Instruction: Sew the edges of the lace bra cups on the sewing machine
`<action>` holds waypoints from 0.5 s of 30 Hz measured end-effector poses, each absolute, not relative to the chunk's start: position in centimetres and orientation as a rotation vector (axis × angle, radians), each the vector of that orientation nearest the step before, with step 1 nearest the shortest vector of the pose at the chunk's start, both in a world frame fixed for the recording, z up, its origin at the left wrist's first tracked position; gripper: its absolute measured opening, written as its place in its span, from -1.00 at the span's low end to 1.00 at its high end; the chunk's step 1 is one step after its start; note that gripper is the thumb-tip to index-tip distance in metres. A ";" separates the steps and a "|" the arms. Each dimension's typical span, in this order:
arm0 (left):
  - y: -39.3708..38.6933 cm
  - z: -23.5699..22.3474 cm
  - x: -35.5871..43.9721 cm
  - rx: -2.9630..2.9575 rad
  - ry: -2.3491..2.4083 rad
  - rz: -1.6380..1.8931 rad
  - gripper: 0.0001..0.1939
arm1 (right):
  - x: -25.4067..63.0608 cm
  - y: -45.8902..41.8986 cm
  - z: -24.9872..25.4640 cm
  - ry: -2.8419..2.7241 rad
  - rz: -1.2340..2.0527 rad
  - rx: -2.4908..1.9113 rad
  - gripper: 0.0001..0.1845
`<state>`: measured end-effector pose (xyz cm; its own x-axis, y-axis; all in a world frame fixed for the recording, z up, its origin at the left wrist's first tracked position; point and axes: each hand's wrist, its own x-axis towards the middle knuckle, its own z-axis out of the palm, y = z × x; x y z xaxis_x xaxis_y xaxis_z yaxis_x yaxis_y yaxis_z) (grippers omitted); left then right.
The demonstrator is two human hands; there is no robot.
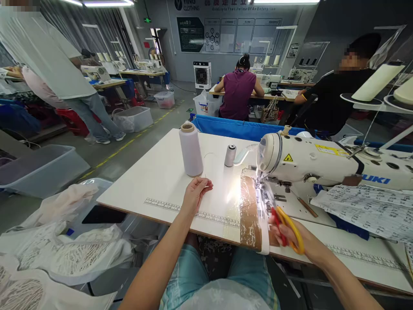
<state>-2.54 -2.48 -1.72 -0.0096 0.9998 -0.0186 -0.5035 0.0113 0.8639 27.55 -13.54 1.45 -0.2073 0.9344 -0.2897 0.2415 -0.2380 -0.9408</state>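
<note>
My left hand [195, 194] rests on the white table [155, 181] with its fingertips pinched together, just in front of a tall white thread cone [191, 149]; what it pinches is too fine to name. My right hand [292, 234] grips yellow and red scissors [284, 221] at the table's front edge. The blades point toward a white strip of fabric [263, 215] that runs from under the needle of the white sewing machine [322, 161] over the table edge. A small grey spool [230, 155] stands behind.
Printed fabric [364, 209] lies right of the machine. A blue bin [238, 128] sits behind the table. Bags of white lace [58, 254] fill the floor at my left. Other people work at machines behind, and one stands at far left.
</note>
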 end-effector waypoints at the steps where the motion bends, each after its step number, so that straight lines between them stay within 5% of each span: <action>1: -2.4 -1.8 -2.6 0.781 0.828 1.425 -0.77 | 25.9 -12.3 1.8 -1.387 1.642 -1.347 -0.43; 15: -2.4 -1.7 -2.9 0.703 0.803 1.509 -0.77 | 16.2 1.1 2.3 -1.342 1.791 -1.503 -0.36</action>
<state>-2.89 -2.40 -1.74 -0.0898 0.9957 -0.0220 -0.5746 -0.0338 0.8177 16.23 1.09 2.30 -0.3107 0.8144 -0.4901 0.2416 -0.4311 -0.8694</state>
